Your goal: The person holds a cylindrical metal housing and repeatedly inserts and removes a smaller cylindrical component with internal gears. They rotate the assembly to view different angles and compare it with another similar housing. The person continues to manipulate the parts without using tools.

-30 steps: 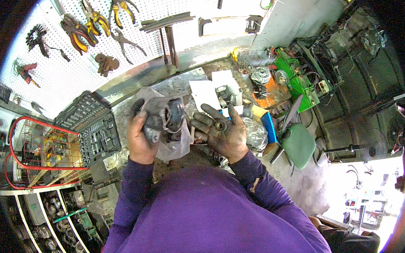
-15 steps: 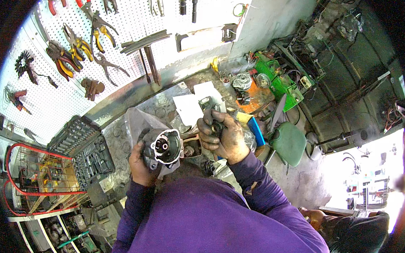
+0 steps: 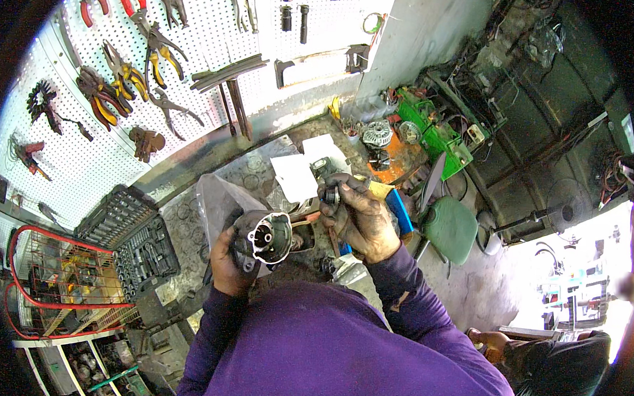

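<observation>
My left hand (image 3: 231, 262) is wrapped round the side of a cast metal motor housing (image 3: 278, 244). Its open, hollow end is turned up and to the right, showing a round bore inside. Just right of it, my right hand (image 3: 369, 223) pinches a small dark ring-shaped part (image 3: 331, 194) between thumb and fingers; its exact kind is hard to make out. The part is held apart from the housing. Both hands are blackened with grease. A clear plastic bag (image 3: 212, 199) lies behind my left hand, and an open white carton (image 3: 294, 177) sits beyond my right.
An open socket set (image 3: 147, 251) and a red-rimmed wire basket (image 3: 72, 303) stand at left. Pliers (image 3: 117, 72) hang on the white pegboard. Green battery-like cases (image 3: 443, 147) are at the far right, near a green chair (image 3: 448, 231). Another person's dark sleeve (image 3: 560, 375) shows lower right.
My left hand and the housing have shifted slightly right and down. My right hand has turned and moved a little right, so the ring-shaped part shows more edge-on.
</observation>
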Tool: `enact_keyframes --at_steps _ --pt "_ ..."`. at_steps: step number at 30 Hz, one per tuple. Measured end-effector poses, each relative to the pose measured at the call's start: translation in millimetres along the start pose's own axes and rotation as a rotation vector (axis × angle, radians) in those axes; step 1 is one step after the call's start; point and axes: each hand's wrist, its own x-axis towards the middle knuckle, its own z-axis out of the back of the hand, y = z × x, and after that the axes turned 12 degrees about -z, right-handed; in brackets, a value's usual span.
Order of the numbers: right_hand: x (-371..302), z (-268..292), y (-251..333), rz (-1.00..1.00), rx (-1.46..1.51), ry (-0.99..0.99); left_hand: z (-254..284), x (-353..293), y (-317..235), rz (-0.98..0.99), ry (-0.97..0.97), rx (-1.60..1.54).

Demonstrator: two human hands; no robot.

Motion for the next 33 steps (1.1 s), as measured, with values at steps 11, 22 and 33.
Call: enact_keyframes --at_steps 11,22,33 --pt "-4 13 -3 0.063 0.148 0.164 4 -3 -1 0.018 -0.045 -0.014" --pt "-2 16 -9 0.074 0.109 0.209 12 2 0 0.028 -0.015 -0.076" --pt "1 23 -12 -0.012 0.165 0.115 17 4 6 0.009 -0.03 0.105"
